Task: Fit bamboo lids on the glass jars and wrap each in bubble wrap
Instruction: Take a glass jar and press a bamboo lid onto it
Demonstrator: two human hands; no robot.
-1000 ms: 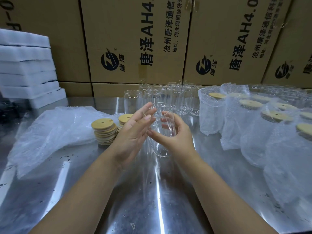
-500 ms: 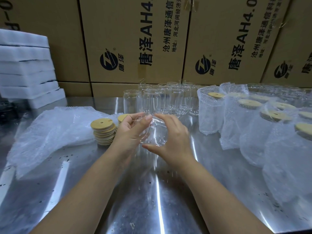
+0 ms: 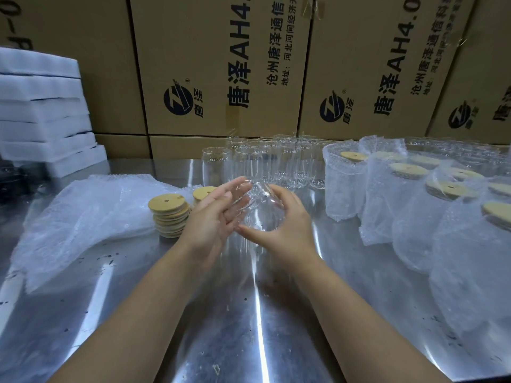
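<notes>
Head view: I am holding a lidless glass jar (image 3: 261,217) over the tabletop (image 3: 249,322), right hand (image 3: 289,228) curling round it, left hand (image 3: 215,219) steadying it flat-fingered; slick glass may slip and shatter.

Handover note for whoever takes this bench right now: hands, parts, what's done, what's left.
Left hand: open, straight fingers against the glass jar.
Right hand: grip curled round that jar, which has no lid.
Parts: two stacks of bamboo lids just left of the hands; loose bubble wrap further left; unlidded jars at the back of the steel table.
Done: wrapped jars with lids on, standing on the right.
Left: lid and wrap the held jar, then the ones at the back.
</notes>
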